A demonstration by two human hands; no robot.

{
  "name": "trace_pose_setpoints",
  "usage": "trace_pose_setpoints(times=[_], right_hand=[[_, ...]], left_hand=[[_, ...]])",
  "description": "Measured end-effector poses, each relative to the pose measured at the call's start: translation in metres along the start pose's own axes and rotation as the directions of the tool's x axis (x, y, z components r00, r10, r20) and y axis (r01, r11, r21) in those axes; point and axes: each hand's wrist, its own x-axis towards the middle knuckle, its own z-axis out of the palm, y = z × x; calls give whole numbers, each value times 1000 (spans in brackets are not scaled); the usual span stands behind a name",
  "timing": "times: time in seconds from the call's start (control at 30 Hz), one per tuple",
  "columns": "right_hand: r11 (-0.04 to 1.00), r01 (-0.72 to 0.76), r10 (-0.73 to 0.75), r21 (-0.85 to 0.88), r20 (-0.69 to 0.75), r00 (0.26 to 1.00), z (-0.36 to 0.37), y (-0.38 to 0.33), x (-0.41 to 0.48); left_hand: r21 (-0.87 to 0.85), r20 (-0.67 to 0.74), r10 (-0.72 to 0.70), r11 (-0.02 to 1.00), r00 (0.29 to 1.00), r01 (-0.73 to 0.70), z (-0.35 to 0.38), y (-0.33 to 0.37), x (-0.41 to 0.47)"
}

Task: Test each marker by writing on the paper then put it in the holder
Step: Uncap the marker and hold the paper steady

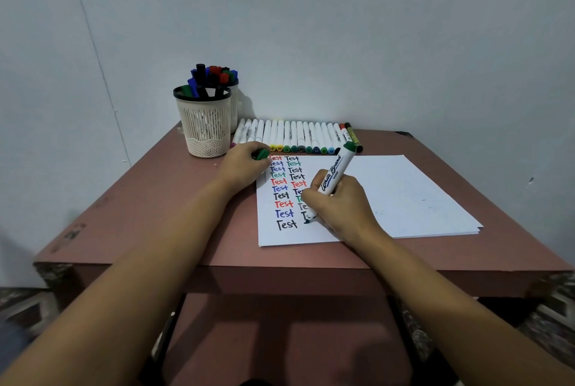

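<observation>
My right hand [337, 205] grips a white whiteboard marker [337, 171] with a green end, its tip down on the paper [404, 196] at the bottom of the second column of written "Test" words. My left hand [242, 166] rests on the paper's top left corner and holds the green cap [260, 154]. A beige mesh holder [205, 124] with a black rim stands at the table's back left, with several markers in it. A second holder [234, 105] behind it is also full of markers.
A row of several white markers [292, 136] lies side by side along the back of the pinkish table [174, 199], just beyond the paper. The wall rises right behind the table. The paper is a small stack, its right half blank.
</observation>
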Motion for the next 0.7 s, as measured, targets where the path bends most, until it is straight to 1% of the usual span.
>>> trace_pose_setpoints(times=[0.1, 0.2, 0.33, 0.37, 0.53, 0.63, 0.7], right_hand=[[1000, -1, 2, -30, 35, 999, 1, 2, 1], [1000, -15, 15, -7, 63, 998, 1, 3, 2], [990, -19, 25, 138, -44, 999, -3, 0, 2], [990, -10, 19, 141, -64, 998, -4, 0, 2], [998, 19, -21, -53, -34, 999, 0, 2, 0], [996, 35, -41, -86, -67, 997, 0, 0, -1], [996, 37, -42, -80, -63, 997, -1, 0, -1]], left_hand=[[4, 2, 0, 1000, 1000, 0, 0, 0, 0], [4, 11, -6, 1000, 1000, 5, -1, 0, 0], [2, 12, -9, 1000, 1000, 9, -1, 1, -1], [2, 10, -7, 1000, 1000, 7, -1, 2, -1], [12, 8, -3, 1000, 1000, 3, -1, 2, -1], [19, 4, -1, 1000, 1000, 1, -1, 2, -2], [20, 4, 4, 1000, 1000, -4, -2, 3, -2]])
